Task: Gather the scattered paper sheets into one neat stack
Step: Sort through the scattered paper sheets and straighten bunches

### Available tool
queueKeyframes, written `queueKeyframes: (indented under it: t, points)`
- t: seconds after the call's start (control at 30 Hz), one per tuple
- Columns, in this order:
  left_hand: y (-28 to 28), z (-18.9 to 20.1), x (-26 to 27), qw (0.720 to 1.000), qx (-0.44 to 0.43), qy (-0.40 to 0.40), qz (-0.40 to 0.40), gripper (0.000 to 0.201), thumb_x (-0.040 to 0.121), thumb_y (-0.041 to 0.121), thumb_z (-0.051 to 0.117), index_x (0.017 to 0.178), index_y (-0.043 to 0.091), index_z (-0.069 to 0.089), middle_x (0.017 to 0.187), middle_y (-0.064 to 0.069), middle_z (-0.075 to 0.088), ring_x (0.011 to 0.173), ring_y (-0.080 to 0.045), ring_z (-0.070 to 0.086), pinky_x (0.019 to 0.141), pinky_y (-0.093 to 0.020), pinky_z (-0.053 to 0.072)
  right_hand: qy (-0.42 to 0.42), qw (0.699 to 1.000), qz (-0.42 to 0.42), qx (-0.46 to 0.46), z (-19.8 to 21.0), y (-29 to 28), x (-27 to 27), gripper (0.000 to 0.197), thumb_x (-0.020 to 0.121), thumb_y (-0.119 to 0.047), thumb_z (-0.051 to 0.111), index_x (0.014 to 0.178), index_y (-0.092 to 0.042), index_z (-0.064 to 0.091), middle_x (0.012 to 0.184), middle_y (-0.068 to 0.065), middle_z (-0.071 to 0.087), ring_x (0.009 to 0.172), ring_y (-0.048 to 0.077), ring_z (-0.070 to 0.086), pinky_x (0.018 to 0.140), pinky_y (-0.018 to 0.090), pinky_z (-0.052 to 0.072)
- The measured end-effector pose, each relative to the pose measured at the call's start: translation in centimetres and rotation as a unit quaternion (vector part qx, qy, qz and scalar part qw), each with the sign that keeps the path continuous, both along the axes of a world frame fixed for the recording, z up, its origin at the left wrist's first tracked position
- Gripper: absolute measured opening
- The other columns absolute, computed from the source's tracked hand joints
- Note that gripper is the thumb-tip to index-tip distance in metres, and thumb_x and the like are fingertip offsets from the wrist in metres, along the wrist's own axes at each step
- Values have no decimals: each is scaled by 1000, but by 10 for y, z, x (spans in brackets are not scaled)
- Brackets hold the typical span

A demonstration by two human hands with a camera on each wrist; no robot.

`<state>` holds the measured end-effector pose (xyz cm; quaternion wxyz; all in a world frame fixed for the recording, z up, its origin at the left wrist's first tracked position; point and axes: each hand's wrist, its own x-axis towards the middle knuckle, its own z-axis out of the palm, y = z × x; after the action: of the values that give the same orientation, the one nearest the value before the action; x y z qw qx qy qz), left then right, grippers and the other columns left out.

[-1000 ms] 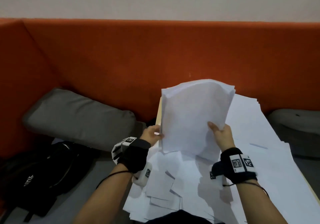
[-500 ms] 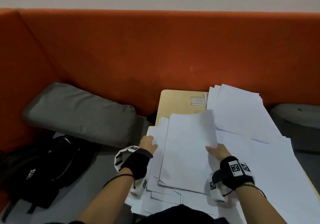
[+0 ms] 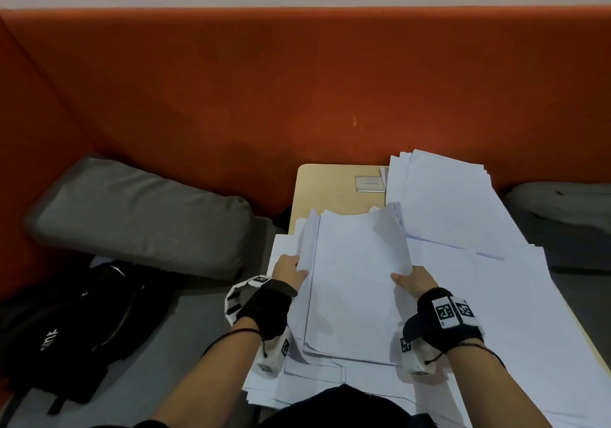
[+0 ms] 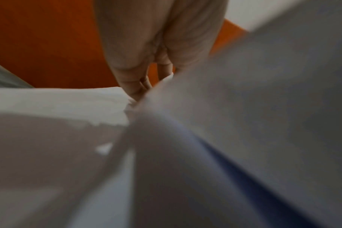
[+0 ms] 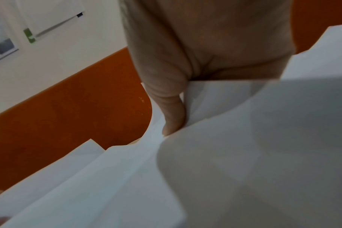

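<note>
Left of the table [image 3: 325, 189], you can see white lettering on the black bag [image 3: 66, 325], too blurred to read. The wrist bands [image 3: 451, 312] carry black-and-white square code markers, no letters. The small card [image 3: 369, 183] at the table's far end shows faint, illegible lines.

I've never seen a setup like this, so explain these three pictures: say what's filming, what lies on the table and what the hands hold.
No machine here: a person wears three cameras. The wide picture comes from the head; the two blurry close-ups come from the wrists, looking along the fingers. On the small table lie many loose white sheets, with another pile at the far right. The left hand and right hand grip opposite side edges of one bundle of paper, which lies low over the sheets. A grey cushion and a black bag lie to the left.
</note>
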<state>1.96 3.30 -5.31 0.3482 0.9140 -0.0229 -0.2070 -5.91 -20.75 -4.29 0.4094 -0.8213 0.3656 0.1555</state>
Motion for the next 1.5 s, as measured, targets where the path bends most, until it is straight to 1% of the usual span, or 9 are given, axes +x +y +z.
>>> queueKeyframes:
  t: [0.3,0.5,0.7,0.93,1.1,1.27,1.37,1.43,1.5]
  points:
    - [1,9,0,999,-18,-24,20,41,94,-1,43,135,-2,41,138,-19,47,127,-30,46,105,-32,37,-32,999,-15,22,4,-3,-3,37,92,-18,54,118,9,52,97,15,53,90,27,49,78,31,36]
    - [18,51,15,977,-59,-185,91,23,87,-11,41,102,-7,59,105,-24,65,98,-37,59,75,-27,41,-127,984,-94,81,21,-17,-12,40,93,-18,54,121,11,50,98,16,54,90,28,51,79,33,37]
    - [14,68,20,981,-140,-132,39,18,97,11,41,81,6,47,84,-14,53,83,-26,50,66,-24,31,-180,970,-102,129,26,5,4,45,92,-21,56,127,7,49,108,19,60,96,30,56,84,34,43]
    - [4,75,12,983,-110,-123,-75,45,91,17,56,133,11,40,129,-12,55,121,-29,51,97,-28,40,-188,964,-102,159,25,36,16,43,91,-19,58,127,4,51,118,19,60,105,30,56,92,37,44]
    - [-3,138,1,940,-138,-260,-173,40,91,16,55,129,10,46,109,-16,66,99,-32,63,81,-34,49,-256,908,-167,286,41,21,19,55,86,-32,64,131,-9,41,112,10,55,96,25,56,77,35,45]
    - [-10,179,-9,896,-240,-304,-217,38,90,19,54,127,11,50,106,-12,66,97,-29,64,83,-32,50,-409,832,-114,358,92,13,18,40,80,-35,62,110,-8,60,90,-2,67,93,16,63,73,26,53]
    - [-12,179,-8,886,-302,-304,-176,38,88,38,55,117,14,51,106,-14,64,93,-17,64,80,-29,51,-438,838,-76,316,107,1,15,34,49,-51,82,73,-27,75,62,-18,68,61,-4,63,68,17,54]
    - [-11,175,-8,875,-327,-334,-127,62,83,57,51,115,4,50,99,-7,62,82,7,60,73,-14,47,-435,869,-80,222,119,-3,13,22,72,-31,75,91,-20,73,61,-16,67,61,-3,61,83,27,54]
    - [-12,165,-4,879,-319,-348,-70,65,85,52,54,112,-7,48,92,-3,58,77,2,59,66,-10,41,-443,877,-72,169,128,-4,14,17,81,-17,67,96,-8,67,78,2,70,73,17,66,78,34,55]
